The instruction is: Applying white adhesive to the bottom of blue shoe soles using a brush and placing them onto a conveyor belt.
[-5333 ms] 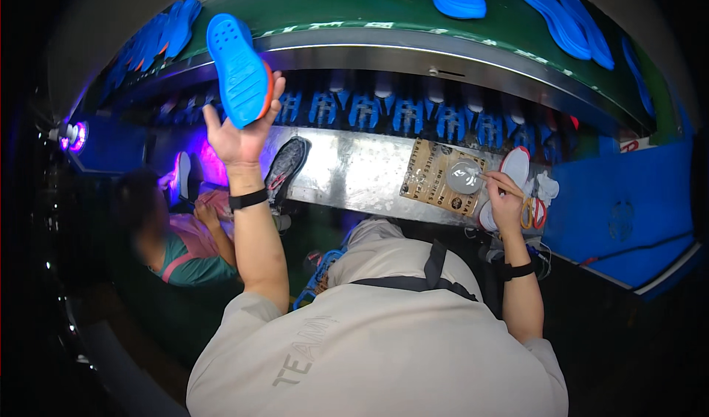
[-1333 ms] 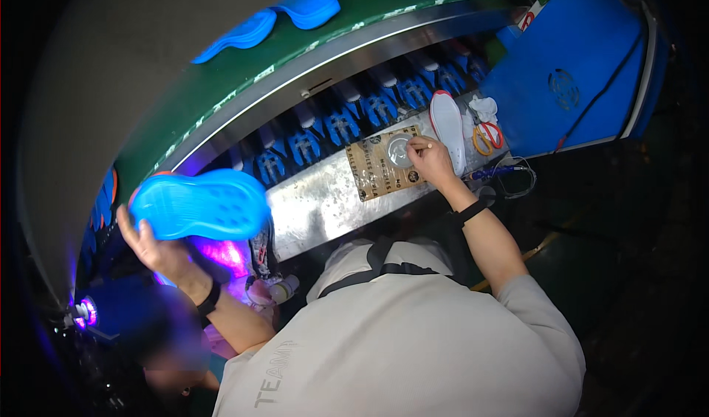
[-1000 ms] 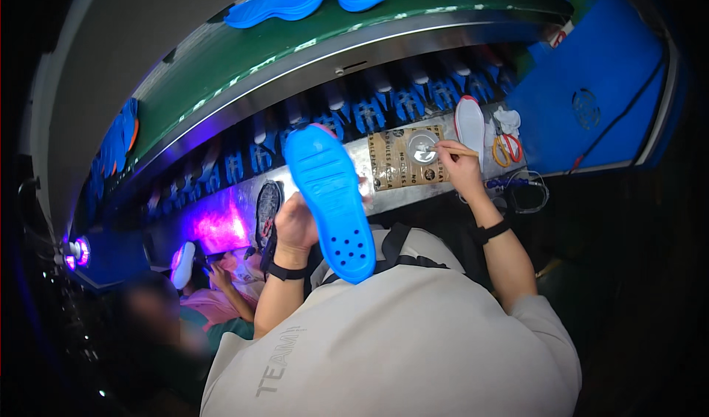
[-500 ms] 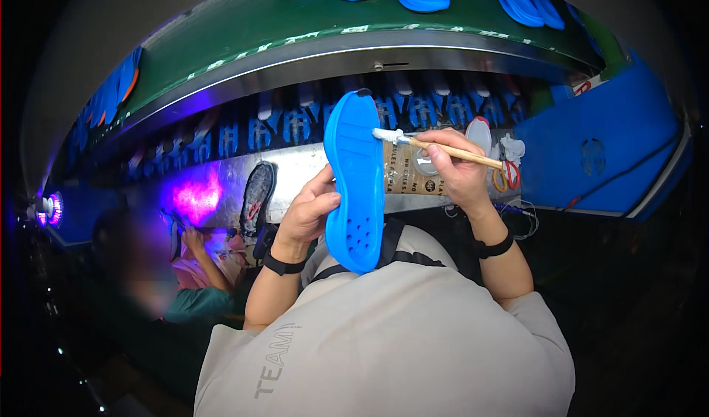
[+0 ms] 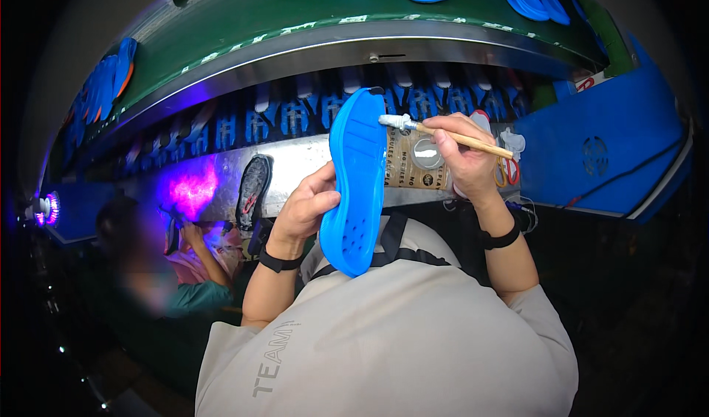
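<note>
My left hand (image 5: pixel 309 204) is closed on the left edge of a blue shoe sole (image 5: pixel 360 173), with the thumb resting over its rim. The sole is held up lengthwise in front of me; grooves cross its far part and small holes dot the near end. In my right hand (image 5: pixel 467 155) is a brush (image 5: pixel 473 141) with a wooden handle, pinched between thumb and fingers. Its white-coated bristles lie at the sole's right rim, near the far end. Beneath the right hand are a clear round container (image 5: pixel 427 153) and brown printed paper (image 5: pixel 413 178).
A dark shoe upper (image 5: pixel 255 192) lies on the metal bench (image 5: pixel 297 167). Red-handled scissors (image 5: pixel 509 170) lie at right, by a blue panel (image 5: pixel 602 136). Beyond runs a green conveyor belt (image 5: pixel 244 26) carrying blue soles. Another person (image 5: pixel 196 269) works at left beside purple light.
The brush has shifted slightly up and right along the sole's rim, its bristles turning flatter. The sole has tilted a little, its far end moving right.
</note>
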Tool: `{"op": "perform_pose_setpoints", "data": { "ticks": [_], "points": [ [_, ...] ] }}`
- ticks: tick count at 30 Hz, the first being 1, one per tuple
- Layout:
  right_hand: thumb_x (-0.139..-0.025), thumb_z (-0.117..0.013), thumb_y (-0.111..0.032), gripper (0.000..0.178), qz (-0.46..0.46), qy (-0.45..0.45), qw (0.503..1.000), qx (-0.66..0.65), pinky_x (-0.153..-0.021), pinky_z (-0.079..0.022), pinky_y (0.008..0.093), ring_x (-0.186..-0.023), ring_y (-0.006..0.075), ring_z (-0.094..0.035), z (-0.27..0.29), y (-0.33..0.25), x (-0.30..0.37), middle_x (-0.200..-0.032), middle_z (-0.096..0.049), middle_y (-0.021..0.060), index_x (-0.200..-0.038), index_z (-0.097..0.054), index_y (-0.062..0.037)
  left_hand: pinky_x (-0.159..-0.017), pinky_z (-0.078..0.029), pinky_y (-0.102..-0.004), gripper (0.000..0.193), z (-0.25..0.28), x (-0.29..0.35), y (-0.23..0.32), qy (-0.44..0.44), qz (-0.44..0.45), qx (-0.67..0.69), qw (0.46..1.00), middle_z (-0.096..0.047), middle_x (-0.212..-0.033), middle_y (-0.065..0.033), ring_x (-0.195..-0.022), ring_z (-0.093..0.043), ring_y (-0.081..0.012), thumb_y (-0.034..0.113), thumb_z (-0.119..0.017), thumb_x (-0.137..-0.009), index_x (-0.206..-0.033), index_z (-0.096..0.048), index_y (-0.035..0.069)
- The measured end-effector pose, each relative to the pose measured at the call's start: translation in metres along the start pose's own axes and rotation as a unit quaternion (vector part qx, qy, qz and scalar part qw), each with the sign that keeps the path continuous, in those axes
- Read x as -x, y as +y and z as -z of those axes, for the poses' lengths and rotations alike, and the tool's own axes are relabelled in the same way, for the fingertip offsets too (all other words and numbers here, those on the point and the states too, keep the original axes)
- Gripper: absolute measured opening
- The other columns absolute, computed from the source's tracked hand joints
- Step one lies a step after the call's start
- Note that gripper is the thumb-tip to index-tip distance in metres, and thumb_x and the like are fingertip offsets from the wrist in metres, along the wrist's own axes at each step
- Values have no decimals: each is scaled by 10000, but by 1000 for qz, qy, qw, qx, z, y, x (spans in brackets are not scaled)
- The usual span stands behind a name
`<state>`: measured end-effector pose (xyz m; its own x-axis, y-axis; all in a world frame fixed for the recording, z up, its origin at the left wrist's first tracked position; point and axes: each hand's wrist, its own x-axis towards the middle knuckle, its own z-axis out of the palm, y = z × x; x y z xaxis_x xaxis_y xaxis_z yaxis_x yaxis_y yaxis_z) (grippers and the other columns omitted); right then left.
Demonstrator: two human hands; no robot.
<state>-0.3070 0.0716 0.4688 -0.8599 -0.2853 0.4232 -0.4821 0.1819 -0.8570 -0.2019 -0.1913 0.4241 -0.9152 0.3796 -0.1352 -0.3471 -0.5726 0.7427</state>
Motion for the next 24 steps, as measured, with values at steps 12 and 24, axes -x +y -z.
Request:
{"op": "perform_pose_setpoints", "data": {
  "ticks": [12, 24],
  "points": [
    [-794, -655, -11, 134, 30, -141, 989, -30, -621, -486, 319, -675, 196, -617, 4, -20, 15, -767, -685, 95, -901, -735, -1, -1057, -447, -339, 738, -1, 5, 5, 47, -81, -50, 994, -552, -1380, -120, -1217, -572, -197, 224, -691, -894, -1504, -364, -32],
    [-778, -656, -18, 112, 80, -180, 980, -24, -578, -473, 316, -635, 209, -604, 7, -40, 25, -748, -675, 91, -867, -723, -8, -1061, -443, -339, 745, -3, 11, 5, 62, -93, -46, 993, -553, -1369, -116, -1214, -571, -193, 213, -696, -892, -1511, -356, -25]
  ]
}}
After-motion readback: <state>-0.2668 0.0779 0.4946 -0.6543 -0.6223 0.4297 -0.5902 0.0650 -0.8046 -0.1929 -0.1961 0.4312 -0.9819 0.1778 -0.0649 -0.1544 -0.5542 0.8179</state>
